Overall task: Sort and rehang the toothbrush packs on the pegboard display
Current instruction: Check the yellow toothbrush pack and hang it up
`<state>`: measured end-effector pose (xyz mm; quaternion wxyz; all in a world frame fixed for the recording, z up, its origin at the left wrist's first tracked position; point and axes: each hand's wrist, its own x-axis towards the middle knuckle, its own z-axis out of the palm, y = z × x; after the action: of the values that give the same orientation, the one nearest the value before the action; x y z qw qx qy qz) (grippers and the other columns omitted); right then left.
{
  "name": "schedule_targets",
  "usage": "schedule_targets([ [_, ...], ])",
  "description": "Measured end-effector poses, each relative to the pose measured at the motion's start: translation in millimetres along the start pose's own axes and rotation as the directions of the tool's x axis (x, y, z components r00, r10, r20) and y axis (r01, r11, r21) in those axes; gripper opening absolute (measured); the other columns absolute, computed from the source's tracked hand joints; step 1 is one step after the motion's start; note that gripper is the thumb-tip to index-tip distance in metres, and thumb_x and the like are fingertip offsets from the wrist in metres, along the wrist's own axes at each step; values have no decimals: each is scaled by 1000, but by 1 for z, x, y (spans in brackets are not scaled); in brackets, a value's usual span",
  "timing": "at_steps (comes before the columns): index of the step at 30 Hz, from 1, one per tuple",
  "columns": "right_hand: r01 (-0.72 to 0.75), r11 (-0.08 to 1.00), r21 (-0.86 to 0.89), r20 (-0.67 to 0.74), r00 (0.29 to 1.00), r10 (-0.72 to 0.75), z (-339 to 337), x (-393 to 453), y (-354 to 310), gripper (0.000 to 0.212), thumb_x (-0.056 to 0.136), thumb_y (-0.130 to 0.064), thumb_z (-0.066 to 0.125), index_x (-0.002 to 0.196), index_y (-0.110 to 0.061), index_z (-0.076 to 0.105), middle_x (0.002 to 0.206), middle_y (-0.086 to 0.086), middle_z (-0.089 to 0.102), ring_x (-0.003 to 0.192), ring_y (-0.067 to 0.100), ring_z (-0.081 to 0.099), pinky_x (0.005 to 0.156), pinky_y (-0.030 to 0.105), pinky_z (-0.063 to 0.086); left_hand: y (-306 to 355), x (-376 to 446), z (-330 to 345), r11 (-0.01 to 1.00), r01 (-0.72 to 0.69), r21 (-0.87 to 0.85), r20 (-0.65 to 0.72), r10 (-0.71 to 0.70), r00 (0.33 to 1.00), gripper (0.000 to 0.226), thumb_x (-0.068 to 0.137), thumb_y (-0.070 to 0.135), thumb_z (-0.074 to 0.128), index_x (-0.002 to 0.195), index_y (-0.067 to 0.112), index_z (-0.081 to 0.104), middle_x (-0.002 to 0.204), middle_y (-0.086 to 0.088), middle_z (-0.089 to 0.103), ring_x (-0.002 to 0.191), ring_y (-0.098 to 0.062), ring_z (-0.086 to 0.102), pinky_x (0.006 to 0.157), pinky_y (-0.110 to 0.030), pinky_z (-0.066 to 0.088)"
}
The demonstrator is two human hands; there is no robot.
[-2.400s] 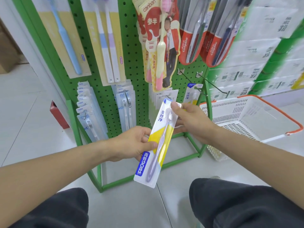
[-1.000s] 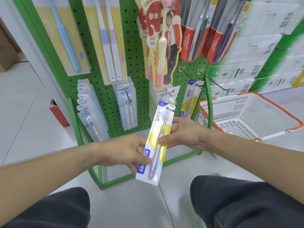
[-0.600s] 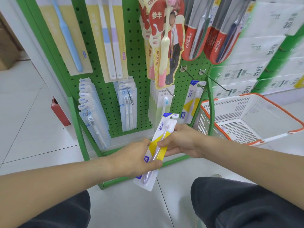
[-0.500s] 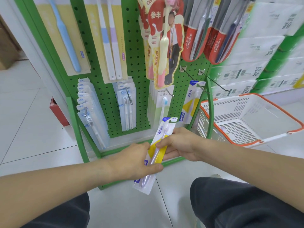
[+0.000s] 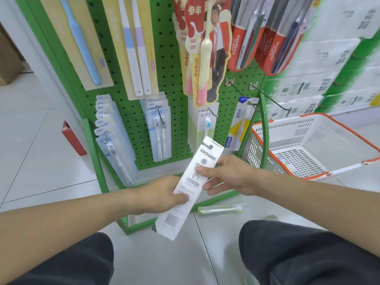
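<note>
Both hands hold one FROG toothbrush pack (image 5: 207,159) in front of the green pegboard (image 5: 170,79), its white printed back with a barcode facing me. My left hand (image 5: 162,194) grips its lower half, thumb on top. My right hand (image 5: 226,175) pinches its upper half from the right. A matching yellow-and-white FROG pack (image 5: 239,124) hangs on a low peg at the right. Beside that peg, a bare peg (image 5: 271,99) sticks out.
Other toothbrush packs hang across the board, including red Colgate packs (image 5: 273,44) at the top right. A white basket with an orange rim (image 5: 312,145) stands on the floor to the right. A boxed item (image 5: 222,208) lies on the floor by the rack's base.
The pack has been turned over: its yellow front faced me before, now its white back does. Both hands have kept hold of it, at about the same place.
</note>
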<state>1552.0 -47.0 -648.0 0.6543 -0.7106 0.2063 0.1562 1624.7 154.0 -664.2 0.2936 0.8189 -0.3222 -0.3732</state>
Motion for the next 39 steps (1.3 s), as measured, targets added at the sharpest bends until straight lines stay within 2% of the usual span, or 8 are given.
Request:
schedule_targets([
  [4, 41, 997, -69, 36, 999, -38, 2, -2, -1, 29, 99, -34, 65, 105, -7, 72, 99, 16, 77, 68, 19, 69, 69, 35, 64, 4, 0, -2, 959, -5, -282, -80, -18, 997, 12, 101, 29, 59, 108, 21, 65, 86, 7, 79, 81, -10, 76, 74, -33, 62],
  [11, 136, 990, -28, -214, 967, -139, 0, 3, -4, 46, 106, -41, 49, 103, 2, 64, 81, 20, 76, 58, 26, 71, 52, 33, 60, 7, 2, -3, 959, -32, -282, -46, 20, 999, 8, 101, 23, 59, 107, 21, 63, 88, 3, 79, 80, -11, 75, 63, -23, 56],
  [15, 229, 971, -71, -340, 910, -239, -2, 9, -1, 39, 107, -36, 48, 96, -1, 63, 66, 12, 73, 50, 23, 67, 47, 33, 57, 5, 2, -7, 954, -5, -300, 107, 38, 994, 28, 98, 15, 65, 125, 20, 58, 107, -2, 78, 99, -22, 75, 80, -39, 62],
  [20, 213, 977, 18, -486, 855, -178, -20, 17, 2, 36, 105, -34, 55, 88, -5, 66, 66, 7, 72, 49, 20, 63, 47, 31, 54, 4, -6, -8, 957, 84, -278, 380, 29, 924, 24, 102, 33, 57, 112, 11, 59, 95, -10, 76, 82, -34, 75, 63, -30, 61],
  [24, 172, 980, 99, -344, 930, -128, -23, 16, 6, 24, 93, -18, 74, 107, 0, 69, 81, 8, 77, 59, 19, 67, 52, 27, 55, -2, -5, -9, 960, 18, -278, 392, 96, 915, 18, 102, 20, 60, 116, 10, 57, 94, -9, 73, 75, -37, 72, 60, -32, 61],
  [29, 122, 988, 93, -242, 965, -96, -24, 14, 5, 35, 76, -7, 87, 106, -6, 69, 101, 10, 78, 83, 22, 76, 60, 29, 58, -9, -4, -6, 957, 25, -288, 489, 125, 863, 52, 93, -6, 66, 138, 9, 46, 115, -11, 70, 95, -37, 74, 84, -41, 62],
  [34, 121, 988, 98, -129, 986, -108, -22, 6, 0, 37, 76, 0, 85, 109, 3, 70, 105, 12, 78, 91, 26, 77, 66, 32, 62, -4, -4, -4, 987, 22, -157, 394, 43, 918, 29, 95, 29, 70, 116, 11, 66, 110, -11, 76, 97, -35, 74, 73, -36, 64],
  [39, 139, 987, 84, -7, 990, -139, -16, -1, 1, 33, 83, -1, 79, 113, 7, 68, 106, 16, 77, 94, 29, 77, 70, 34, 63, 7, 2, -3, 997, 72, 2, 214, -71, 974, 59, 85, 68, 44, 87, 16, 71, 87, -6, 79, 79, -25, 77, 67, -35, 64],
])
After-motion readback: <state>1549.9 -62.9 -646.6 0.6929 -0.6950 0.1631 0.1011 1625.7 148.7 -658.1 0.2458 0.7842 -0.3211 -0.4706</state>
